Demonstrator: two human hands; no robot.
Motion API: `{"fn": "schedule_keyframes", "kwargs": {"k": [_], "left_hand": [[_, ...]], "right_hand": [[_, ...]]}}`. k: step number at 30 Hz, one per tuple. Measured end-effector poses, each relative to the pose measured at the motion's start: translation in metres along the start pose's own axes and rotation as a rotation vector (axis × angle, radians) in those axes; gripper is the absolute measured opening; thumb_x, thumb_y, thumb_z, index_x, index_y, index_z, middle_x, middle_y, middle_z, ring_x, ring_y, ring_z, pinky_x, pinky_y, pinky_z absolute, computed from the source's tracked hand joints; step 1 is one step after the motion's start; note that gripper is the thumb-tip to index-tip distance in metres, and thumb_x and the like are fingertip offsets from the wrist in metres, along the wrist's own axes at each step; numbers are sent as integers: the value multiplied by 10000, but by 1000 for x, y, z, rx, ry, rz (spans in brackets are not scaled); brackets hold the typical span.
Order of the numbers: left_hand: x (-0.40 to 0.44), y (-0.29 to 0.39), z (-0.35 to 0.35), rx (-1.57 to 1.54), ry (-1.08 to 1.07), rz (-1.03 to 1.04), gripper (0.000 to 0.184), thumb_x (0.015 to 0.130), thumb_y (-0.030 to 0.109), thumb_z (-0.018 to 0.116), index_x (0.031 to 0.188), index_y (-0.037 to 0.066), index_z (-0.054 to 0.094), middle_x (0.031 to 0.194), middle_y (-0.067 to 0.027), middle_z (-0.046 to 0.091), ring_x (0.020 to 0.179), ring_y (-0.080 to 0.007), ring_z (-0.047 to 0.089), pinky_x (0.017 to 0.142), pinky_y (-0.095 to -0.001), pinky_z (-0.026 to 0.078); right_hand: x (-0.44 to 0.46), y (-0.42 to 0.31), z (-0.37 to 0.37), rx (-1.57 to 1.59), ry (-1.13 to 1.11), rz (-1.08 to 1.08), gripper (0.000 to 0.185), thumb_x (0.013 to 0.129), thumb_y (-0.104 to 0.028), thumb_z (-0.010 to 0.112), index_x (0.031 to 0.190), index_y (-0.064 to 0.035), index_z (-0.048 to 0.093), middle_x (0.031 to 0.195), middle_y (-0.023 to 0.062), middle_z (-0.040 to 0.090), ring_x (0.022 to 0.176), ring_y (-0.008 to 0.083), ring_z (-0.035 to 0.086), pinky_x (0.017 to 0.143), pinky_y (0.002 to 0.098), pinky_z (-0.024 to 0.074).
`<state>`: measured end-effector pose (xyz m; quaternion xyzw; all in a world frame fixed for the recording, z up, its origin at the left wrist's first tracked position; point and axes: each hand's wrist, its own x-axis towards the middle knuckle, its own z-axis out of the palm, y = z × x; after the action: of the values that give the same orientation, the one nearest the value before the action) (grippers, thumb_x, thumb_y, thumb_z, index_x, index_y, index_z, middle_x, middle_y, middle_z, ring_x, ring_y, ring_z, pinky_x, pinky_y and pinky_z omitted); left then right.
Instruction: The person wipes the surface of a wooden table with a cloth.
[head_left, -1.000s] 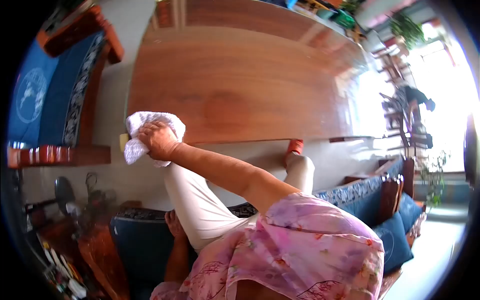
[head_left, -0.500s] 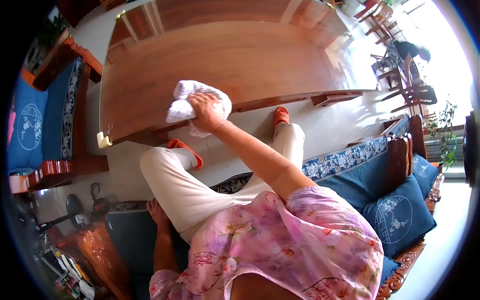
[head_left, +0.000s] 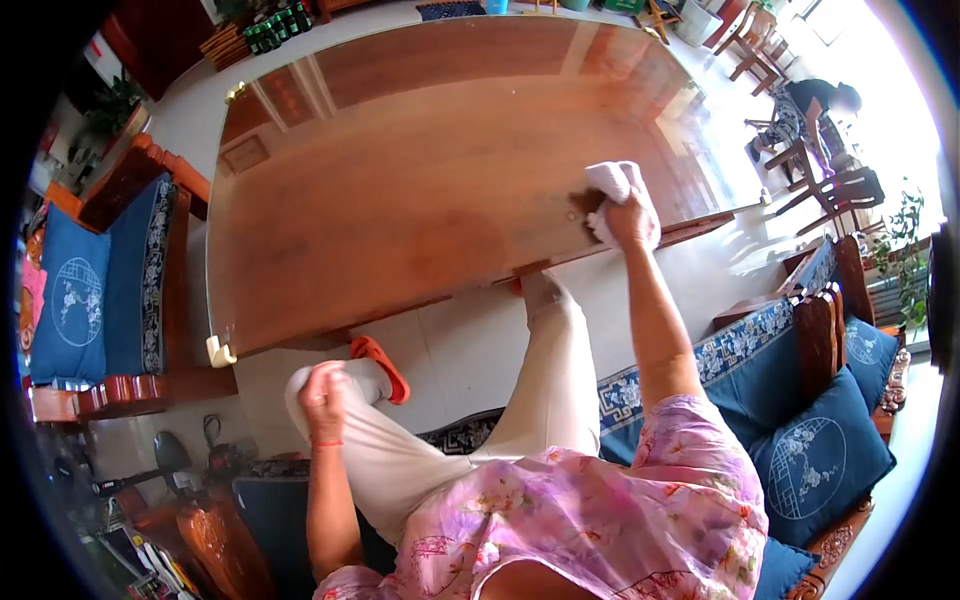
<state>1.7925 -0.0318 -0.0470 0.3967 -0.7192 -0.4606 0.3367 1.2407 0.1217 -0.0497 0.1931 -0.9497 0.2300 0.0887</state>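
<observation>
My right hand (head_left: 632, 220) presses a bunched white cloth (head_left: 612, 180) onto the glass-topped wooden table (head_left: 420, 180), near its right front edge. The cloth sticks out on both sides of my fingers, and its dark reflection shows in the glass. Over my left knee I hold my left hand (head_left: 322, 400) with the fingers curled in, and no object shows in it. A thin red band circles that wrist.
Pale corner guards (head_left: 220, 351) sit on the table's corners. A blue-cushioned wooden armchair (head_left: 75, 290) stands to the left. Blue pillows (head_left: 810, 450) lie on the sofa at my right. Beyond the table's right end, a person (head_left: 805, 110) bends near wooden chairs (head_left: 830, 190).
My right hand has carried the cloth rightward across the table from the left front part. My left hand has risen from the sofa seat to above my knee. My view has shifted slightly.
</observation>
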Motion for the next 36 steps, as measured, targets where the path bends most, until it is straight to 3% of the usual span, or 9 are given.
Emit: {"fn": "schedule_keyframes", "kwargs": {"k": [2,3,5,12,15,27,28,31,36], "left_hand": [[30,19,44,139,-231,410,116,828,58,579,928,16,621,882,-115,641,696,-186,620,605,-290,504],[36,16,63,108,-407,251,120,794,83,611,896,20,615,880,-120,637,718,-251,626,633,-338,515],[58,14,92,349,-649,520,165,780,143,626,900,30,616,885,-120,639,786,-294,629,691,-376,515],[92,-47,154,704,-1148,243,314,785,293,569,915,11,614,975,-189,617,921,-347,605,798,-448,493],[82,-49,167,682,-1226,297,284,773,254,565,903,8,625,948,-202,627,900,-356,615,787,-447,500],[69,-57,165,659,-1259,335,228,749,241,579,827,39,652,922,-184,658,891,-337,635,785,-444,502],[67,-73,171,653,-1261,354,257,770,253,569,896,40,641,954,-188,643,944,-340,608,816,-440,483],[67,-108,179,636,-1248,339,312,817,264,555,1023,37,615,1010,-198,619,1035,-342,568,859,-442,454],[96,-59,153,711,-1417,169,405,811,304,561,1106,28,550,1118,-195,550,1097,-354,515,900,-448,420]], "right_hand": [[22,22,-11,-129,-12,122,455,759,-359,586,1114,-73,580,1088,176,620,1040,355,578,875,443,455],[29,31,-17,-156,10,172,475,763,-387,572,1119,-72,578,1080,180,622,1030,357,584,870,448,457],[49,62,-14,-244,25,299,490,760,-413,563,1120,-81,582,1086,184,619,1030,357,586,877,446,456],[56,89,-10,-243,-60,171,414,745,-401,577,1040,-122,653,1025,141,660,980,329,618,862,409,476],[22,25,-16,-330,-54,196,399,746,-369,593,1047,-111,630,1027,160,652,977,346,611,843,420,478],[-162,-215,57,95,-190,-535,330,671,-131,622,986,-41,576,1018,160,613,1023,343,551,895,414,417],[-180,-239,63,125,-308,-566,454,605,-139,671,1035,-55,551,1058,139,583,1055,297,545,940,409,403],[-248,-303,90,162,-350,-766,345,682,-131,600,1008,-24,568,999,147,596,1018,305,559,915,413,422],[-290,-355,81,352,-518,-1008,492,639,-144,639,1121,-65,583,1265,125,529,1234,271,453,1060,403,313]]}}
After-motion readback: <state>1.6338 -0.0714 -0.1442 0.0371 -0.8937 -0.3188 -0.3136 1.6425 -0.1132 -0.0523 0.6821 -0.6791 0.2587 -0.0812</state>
